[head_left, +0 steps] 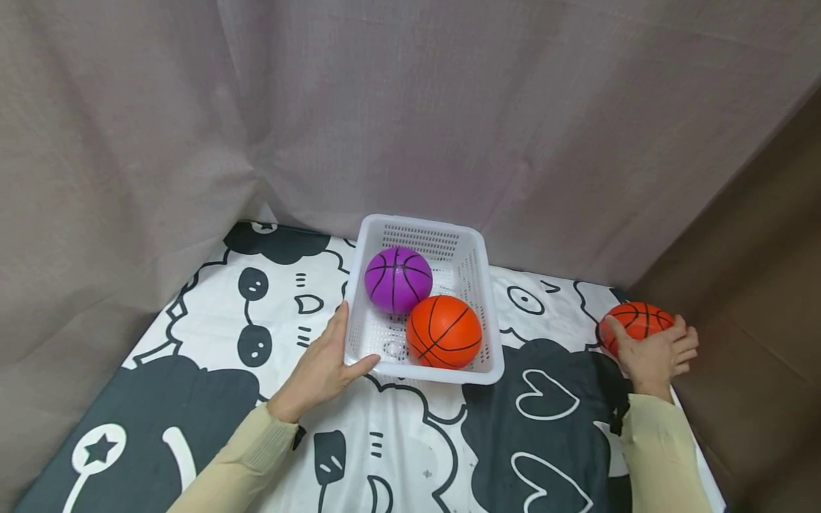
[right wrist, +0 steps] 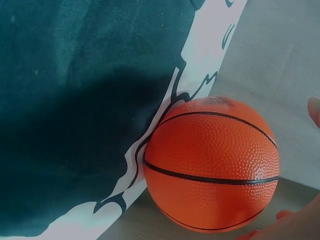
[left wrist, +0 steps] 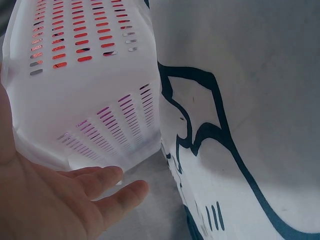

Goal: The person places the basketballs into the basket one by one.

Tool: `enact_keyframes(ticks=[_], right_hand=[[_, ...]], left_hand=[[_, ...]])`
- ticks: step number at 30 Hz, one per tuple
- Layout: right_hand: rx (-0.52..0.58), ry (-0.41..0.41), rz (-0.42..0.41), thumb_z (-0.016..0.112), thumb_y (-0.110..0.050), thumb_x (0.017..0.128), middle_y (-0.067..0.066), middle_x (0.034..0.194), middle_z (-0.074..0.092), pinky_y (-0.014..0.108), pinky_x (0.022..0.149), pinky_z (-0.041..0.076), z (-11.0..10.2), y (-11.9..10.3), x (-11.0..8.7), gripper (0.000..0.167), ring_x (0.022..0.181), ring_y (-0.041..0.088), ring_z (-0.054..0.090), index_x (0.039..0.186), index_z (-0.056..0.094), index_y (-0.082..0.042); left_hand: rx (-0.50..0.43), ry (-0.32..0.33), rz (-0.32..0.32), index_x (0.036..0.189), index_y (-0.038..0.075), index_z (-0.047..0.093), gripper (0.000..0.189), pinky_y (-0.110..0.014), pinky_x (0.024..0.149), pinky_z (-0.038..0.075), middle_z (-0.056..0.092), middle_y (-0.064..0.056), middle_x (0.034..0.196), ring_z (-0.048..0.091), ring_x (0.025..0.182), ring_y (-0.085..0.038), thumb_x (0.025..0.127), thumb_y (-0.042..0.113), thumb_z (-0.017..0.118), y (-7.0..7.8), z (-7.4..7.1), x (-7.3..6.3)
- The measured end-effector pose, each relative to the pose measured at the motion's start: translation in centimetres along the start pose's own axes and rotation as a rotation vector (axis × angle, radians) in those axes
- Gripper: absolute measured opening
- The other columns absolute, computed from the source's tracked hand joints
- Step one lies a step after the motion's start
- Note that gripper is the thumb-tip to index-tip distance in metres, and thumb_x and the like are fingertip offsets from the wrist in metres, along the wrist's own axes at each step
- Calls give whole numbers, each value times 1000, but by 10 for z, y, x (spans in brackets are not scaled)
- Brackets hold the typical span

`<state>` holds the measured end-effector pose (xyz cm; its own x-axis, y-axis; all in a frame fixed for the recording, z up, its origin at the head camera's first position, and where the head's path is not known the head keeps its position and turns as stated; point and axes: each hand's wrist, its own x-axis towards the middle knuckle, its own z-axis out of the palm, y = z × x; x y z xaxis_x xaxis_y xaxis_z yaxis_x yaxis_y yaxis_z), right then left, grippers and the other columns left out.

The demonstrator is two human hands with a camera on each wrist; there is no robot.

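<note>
A white perforated plastic basket (head_left: 490, 313) holds a purple toy basketball (head_left: 398, 280) and an orange toy basketball (head_left: 444, 332). My left hand (head_left: 323, 370) is at the basket's near left corner, thumb toward the front and fingers along the left side. In the left wrist view, those fingers (left wrist: 120, 200) are extended beside the basket wall (left wrist: 80, 95). Far to the right, my right hand (head_left: 656, 356) reaches around another orange basketball (right wrist: 212, 165) with spread fingers. In the right wrist view a gap shows between that ball and the visible thumb tip.
A black-and-white cartoon-print cloth (head_left: 410, 442) covers the surface. Grey-brown curtain (head_left: 410, 121) hangs behind it, and a darker brown drape (head_left: 757, 342) falls on the right, close to the right-hand ball at the cloth's edge.
</note>
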<state>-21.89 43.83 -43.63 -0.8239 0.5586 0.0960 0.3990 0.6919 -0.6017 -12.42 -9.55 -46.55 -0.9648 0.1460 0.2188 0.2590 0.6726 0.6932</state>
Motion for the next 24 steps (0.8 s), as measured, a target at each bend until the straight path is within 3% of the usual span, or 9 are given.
enact_keyframes(ticks=[13, 24], right_hand=[[34, -49, 57, 59, -62, 85, 21, 153, -19, 68, 109, -3, -4, 8, 7, 113, 139, 43, -12, 152, -16, -10], [47, -57, 59, 57, -63, 85, 23, 152, -20, 68, 108, -5, -6, 10, 8, 114, 138, 45, -14, 150, -18, -7]], left_hand=[[4, 1, 14, 156, 6, 5, 107, -46, 101, 42, 25, -17, 156, 47, 126, -29, 85, 59, 64, 0, -1, 1], [-2, -7, -6, 156, 5, 6, 108, -46, 103, 40, 22, -16, 158, 44, 130, -28, 84, 57, 67, 2, -1, 0]])
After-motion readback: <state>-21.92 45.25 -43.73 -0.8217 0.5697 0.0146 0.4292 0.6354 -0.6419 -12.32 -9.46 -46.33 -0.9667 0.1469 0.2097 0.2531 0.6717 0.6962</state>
